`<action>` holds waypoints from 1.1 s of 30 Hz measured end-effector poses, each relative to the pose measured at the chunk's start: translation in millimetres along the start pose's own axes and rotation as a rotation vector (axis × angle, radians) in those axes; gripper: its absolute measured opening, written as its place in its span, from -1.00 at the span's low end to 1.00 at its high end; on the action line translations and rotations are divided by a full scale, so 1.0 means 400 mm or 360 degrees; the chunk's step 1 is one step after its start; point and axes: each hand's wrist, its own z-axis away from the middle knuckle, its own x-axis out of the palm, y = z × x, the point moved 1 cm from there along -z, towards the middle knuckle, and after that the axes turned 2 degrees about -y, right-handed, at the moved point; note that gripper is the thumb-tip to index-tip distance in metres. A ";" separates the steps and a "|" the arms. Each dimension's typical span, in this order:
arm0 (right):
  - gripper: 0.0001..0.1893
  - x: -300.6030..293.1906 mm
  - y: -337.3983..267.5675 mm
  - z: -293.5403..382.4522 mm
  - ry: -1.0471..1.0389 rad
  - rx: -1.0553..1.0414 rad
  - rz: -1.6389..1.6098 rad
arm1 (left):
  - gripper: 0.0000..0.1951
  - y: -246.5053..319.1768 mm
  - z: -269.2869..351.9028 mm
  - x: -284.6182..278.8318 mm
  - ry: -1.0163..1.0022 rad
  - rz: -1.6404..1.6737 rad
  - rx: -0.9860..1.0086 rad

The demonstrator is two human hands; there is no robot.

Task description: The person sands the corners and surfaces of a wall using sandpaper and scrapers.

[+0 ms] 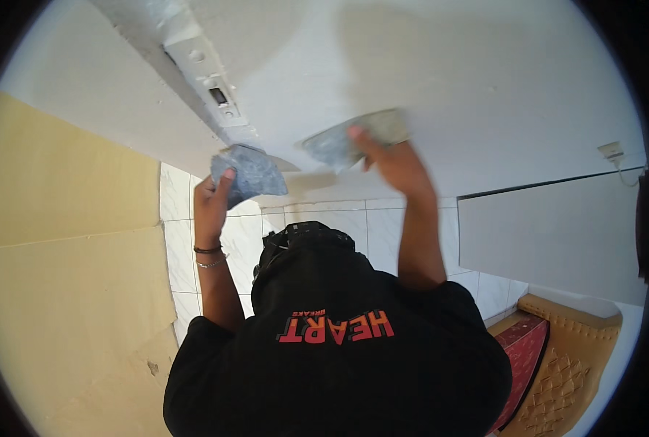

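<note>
My left hand (211,199), with a dark band and a chain bracelet at the wrist, grips a limp bluish-grey sheet (256,173) between thumb and fingers. This sheet looks like worn sandpaper or cloth with pale dusty marks. Ahead and to the right, my right hand (398,164) holds a second sheet (382,127), bluish at one end and beige-grey at the other, slightly blurred. It lies close to the white wall (455,71); whether it touches cannot be told. Part of my right fingers is hidden behind it.
A switch panel (218,96) runs along the wall's left edge. Yellow boards or wall panels (73,180) stand at left. White tiles (324,224) cover the floor. At right are a socket with a cord (611,150), a grey panel (543,235) and a tan padded sofa (559,382) with a red cushion (521,349).
</note>
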 end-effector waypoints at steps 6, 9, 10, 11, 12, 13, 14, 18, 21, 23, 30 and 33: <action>-0.41 0.096 0.045 -0.002 0.0188 0.0407 0.0598 | -0.66 -0.054 0.034 -0.039 0.0013 -0.0148 -0.0058; -0.63 0.014 -0.047 0.016 0.0080 0.0166 0.0115 | -0.66 -0.057 0.029 -0.072 -0.0106 -0.0004 0.0018; -0.64 -0.002 -0.068 0.017 0.0099 0.0067 0.0018 | -0.65 -0.052 0.025 -0.082 -0.0017 -0.0058 -0.0051; -0.65 0.006 -0.077 0.017 0.0127 -0.0127 -0.0123 | -0.65 -0.048 0.018 -0.091 -0.0016 -0.0110 -0.0066; -0.61 0.028 -0.070 0.008 0.0040 -0.0173 -0.0087 | -0.64 -0.040 0.013 -0.099 -0.0044 -0.0157 -0.0072; -0.58 0.059 -0.044 -0.001 0.0103 0.0079 0.0028 | -0.64 -0.035 0.007 -0.107 -0.0033 -0.0182 -0.0080; -0.54 0.120 0.004 -0.017 0.0141 0.0238 0.0099 | -0.64 -0.029 0.002 -0.114 -0.0048 -0.0203 -0.0081; -0.36 0.212 0.169 -0.055 -0.0034 0.0442 0.0366 | -0.64 -0.022 -0.006 -0.130 -0.0094 -0.0293 -0.0138; -0.43 0.092 0.145 -0.028 0.0295 0.0429 0.0253 | -0.64 -0.024 0.001 -0.123 -0.0194 -0.0106 0.0100; -0.63 -0.007 0.052 0.005 0.0276 0.0173 0.0128 | -0.70 -0.034 0.007 -0.121 -0.0189 -0.0119 -0.0135; -0.32 0.159 0.059 -0.015 0.0183 0.0346 0.0165 | -0.67 -0.039 0.012 -0.098 -0.0258 -0.0019 -0.0083; -0.12 0.189 0.171 -0.024 0.0231 0.0668 0.0374 | -0.66 -0.016 0.026 -0.076 -0.0256 0.0027 0.0003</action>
